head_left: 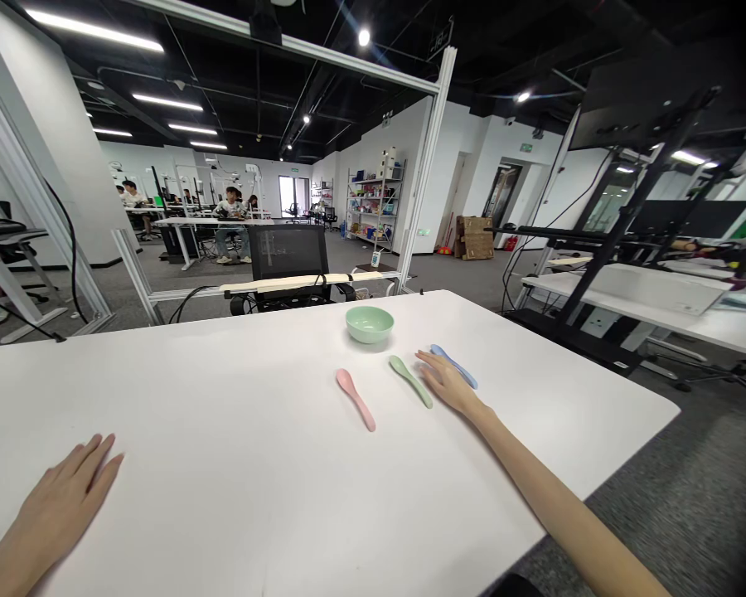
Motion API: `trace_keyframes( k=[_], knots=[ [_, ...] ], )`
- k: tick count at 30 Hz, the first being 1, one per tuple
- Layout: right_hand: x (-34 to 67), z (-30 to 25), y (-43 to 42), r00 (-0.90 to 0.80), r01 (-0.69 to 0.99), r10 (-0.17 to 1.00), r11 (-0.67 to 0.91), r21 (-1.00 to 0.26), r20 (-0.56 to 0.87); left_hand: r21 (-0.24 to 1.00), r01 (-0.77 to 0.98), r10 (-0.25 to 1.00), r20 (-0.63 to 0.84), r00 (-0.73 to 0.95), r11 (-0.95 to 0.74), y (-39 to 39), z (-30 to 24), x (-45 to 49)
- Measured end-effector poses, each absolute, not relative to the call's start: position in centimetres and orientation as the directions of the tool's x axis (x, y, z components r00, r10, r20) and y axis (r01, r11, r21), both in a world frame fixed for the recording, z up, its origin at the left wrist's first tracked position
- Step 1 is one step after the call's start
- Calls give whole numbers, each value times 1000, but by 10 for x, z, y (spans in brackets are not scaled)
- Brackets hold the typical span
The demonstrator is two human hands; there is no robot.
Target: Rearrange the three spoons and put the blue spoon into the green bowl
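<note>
My right hand (446,381) is stretched out over the table between a green spoon (412,382) and a blue spoon (455,366), its fingers apart and holding nothing. It partly covers the blue spoon; whether it touches that spoon I cannot tell. To the left of the green spoon lies a pink spoon (356,400). Behind the spoons stands a light green bowl (370,324), upright. On the left side of the table my left hand (65,497) lies flat with its fingers extended, away from the spoons and bowl.
The white table (224,464) has its right edge running diagonally beside my right forearm. An aluminium frame (419,174) and an office chair (289,253) stand beyond the far edge. To the right is another desk (659,303). People sit at desks in the background.
</note>
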State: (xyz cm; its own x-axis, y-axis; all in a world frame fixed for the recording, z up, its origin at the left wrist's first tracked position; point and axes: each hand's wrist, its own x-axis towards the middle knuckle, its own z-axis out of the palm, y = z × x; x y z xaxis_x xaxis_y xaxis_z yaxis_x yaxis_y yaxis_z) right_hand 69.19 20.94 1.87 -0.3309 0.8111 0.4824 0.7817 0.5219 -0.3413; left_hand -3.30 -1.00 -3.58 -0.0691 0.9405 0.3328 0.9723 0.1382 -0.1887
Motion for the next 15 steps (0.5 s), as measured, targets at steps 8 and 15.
trace_keyframes(
  k=[8,15],
  knots=[
    [681,13,209,-375,748,850,513,-420,371,-182,968,960,249,-124,173,-8,-31,-33],
    [679,15,206,-379,744,851,513,-428,362,-107,983,934,342,-105,149,-8,-37,-30]
  ],
)
